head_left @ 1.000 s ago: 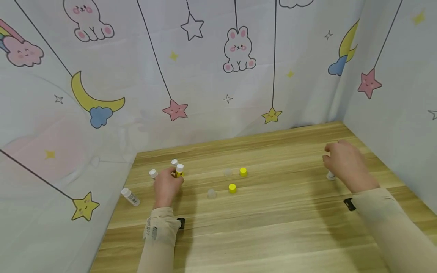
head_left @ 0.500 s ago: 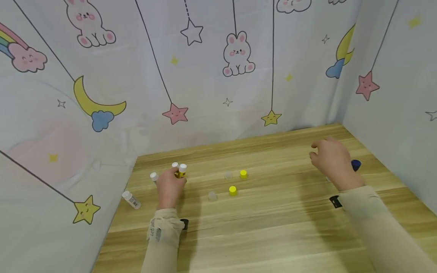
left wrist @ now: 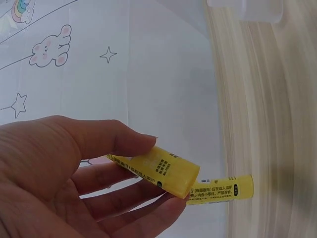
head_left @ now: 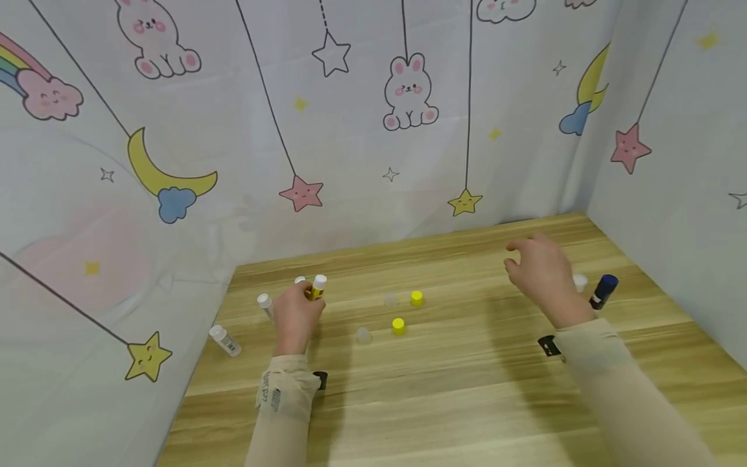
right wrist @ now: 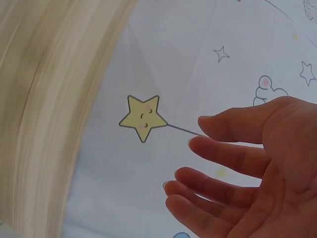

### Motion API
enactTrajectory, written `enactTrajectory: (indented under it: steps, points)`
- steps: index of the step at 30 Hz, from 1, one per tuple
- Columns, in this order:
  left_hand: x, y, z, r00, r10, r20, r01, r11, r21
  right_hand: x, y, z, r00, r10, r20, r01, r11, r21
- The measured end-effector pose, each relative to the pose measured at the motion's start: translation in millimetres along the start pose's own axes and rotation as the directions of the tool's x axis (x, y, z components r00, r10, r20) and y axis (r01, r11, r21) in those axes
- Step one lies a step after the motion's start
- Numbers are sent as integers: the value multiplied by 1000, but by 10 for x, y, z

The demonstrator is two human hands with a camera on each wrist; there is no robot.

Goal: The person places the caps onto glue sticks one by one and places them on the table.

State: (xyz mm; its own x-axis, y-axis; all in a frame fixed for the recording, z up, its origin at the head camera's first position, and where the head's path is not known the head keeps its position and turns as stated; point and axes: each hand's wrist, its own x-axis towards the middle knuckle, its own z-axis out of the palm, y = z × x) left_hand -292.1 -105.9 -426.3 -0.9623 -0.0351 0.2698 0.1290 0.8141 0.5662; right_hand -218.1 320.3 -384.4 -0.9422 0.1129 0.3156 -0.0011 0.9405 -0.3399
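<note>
1. A yellow glue stick [head_left: 317, 294], its white cap [head_left: 320, 279] uppermost, is tilted in the person's left hand [head_left: 296, 318] over the left part of a wood-grain table [head_left: 443, 389].
2. The left thumb and fingers pinch its body; the right hand [head_left: 541, 272] hangs well apart, fingers parted and loosely bent, gripping nothing.
3. Good handling probably calls for a light, steady pinch, bringing the stick upright before it meets the table, and keeping clear of a second yellow tube [left wrist: 220, 191] just behind, which could be knocked over.
4. Two white tubes [head_left: 225, 342] are left of that hand; a dark-blue tube [head_left: 604, 291] is beyond the right wrist. No tube shows its contents.
5. Between the hands sit two yellow caps [head_left: 398, 326] and two translucent caps [head_left: 364, 335]; whether they hold anything cannot be told.
</note>
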Motion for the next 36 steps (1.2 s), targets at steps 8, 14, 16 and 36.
enactTrajectory:
  steps: [8,14,16,36]
  points:
    - [-7,61,8,1000,-3,6,3,1000,-18,21,-151,124,1000,-11,24,10,1000,27]
    - [-33,119,4,1000,20,11,-19,999,-37,28,-275,256,997,-39,65,37,999,38]
    - [-43,131,4,1000,23,13,-22,999,-43,25,-323,307,996,-48,77,45,998,35]
    - [-44,212,-11,999,51,-6,-51,997,-50,-50,-790,709,983,-124,135,113,990,88]
